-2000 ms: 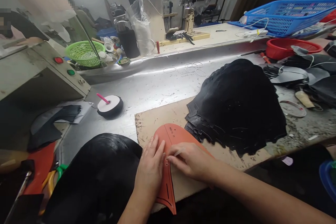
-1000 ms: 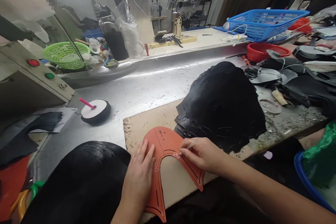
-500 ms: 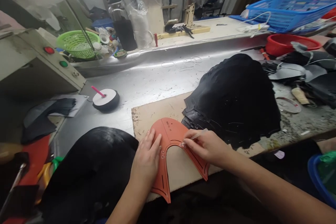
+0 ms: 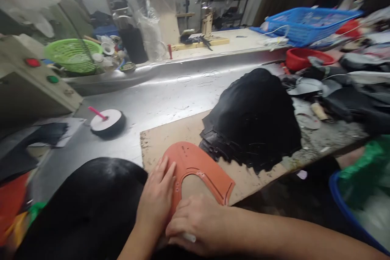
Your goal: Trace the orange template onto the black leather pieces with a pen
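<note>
Worker at a metal bench bends over an orange horseshoe-shaped piece, which lies flat on a tan board btwn two dark heaps, rounded end pointing away. L. hand rests flat on the piece's left side, fingers outstretched and pressing, not gripping. R. hand, nr the bench edge, has its fingers curled tight around a slim pale tool; only one end pokes out, so can't tell if the other meets the orange. Small print nr the top of the curve is too blurred to read; dark slots run down the right arm of the shape.

Just beside it, on the board's right, sits a fanned pile of black pieces; can't tell from here whether the two touch. Another black heap bulges at left, nr the L. forearm. Farther back: a black-edged roll w/ a pink stick in its center, a green basket at upper left, plus a blue basket and red basin at upper right.
</note>
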The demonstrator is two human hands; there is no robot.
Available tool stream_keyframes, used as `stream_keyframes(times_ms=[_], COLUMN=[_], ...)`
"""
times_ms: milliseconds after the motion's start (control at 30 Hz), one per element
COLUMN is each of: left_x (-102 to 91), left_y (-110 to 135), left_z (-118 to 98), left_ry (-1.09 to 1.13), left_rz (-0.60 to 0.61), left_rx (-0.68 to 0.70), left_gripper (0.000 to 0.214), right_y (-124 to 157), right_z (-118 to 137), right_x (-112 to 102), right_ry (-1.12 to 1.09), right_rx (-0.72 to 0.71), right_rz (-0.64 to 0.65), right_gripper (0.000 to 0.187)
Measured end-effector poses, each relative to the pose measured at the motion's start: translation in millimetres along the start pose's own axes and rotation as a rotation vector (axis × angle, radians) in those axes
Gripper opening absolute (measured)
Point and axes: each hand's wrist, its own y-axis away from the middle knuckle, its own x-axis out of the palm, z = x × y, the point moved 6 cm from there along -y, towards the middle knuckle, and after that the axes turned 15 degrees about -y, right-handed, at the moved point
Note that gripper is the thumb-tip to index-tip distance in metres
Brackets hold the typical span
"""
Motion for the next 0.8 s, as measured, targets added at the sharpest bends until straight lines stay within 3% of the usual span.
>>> stream_keyframes(times_ms=[100, 200, 333, 467, 600, 800], left_x=[6.1, 13.1, 12.3, 11.5, 12.8, 8.6], left_y=[-0.9, -2.8, -4.4, -5.2, -6.0, -8.4], left_z=[5.5, 9.9, 8.5, 8.6, 9.5, 4.8], left_ry=[-0.011, -0.02, -0.019, -0.024, -0.028, -0.054], left_rz=[-0.007, -0.003, -0.034, -0.039, -0.024, 0.012], left_rx=[0.021, 0.024, 0.049, 0.036, 0.031, 0.056], left_gripper=[0.038, 0.041, 0.042, 0.042, 0.043, 0.042], right_y=[5.2, 15.1, 49.5, 99.4, 125.7, 128.5], right_z=[-2.3, -7.2, -21.1, -36.5, -34.8, -24.7], right_x=[-5.3, -15.8, -56.7, -92.0, -98.6, -94.1], right_ry=[0.086, 0.0, -0.231, -0.242, -0.154, -0.144], right_rx=[0.096, 0.163, 0.323, 0.51, 0.472, 0.371], right_rz=[0.027, 0.028, -0.227, -0.456, -0.506, -0.474], right_gripper=[0.021, 0.019, 0.019, 0.021, 0.019, 0.018])
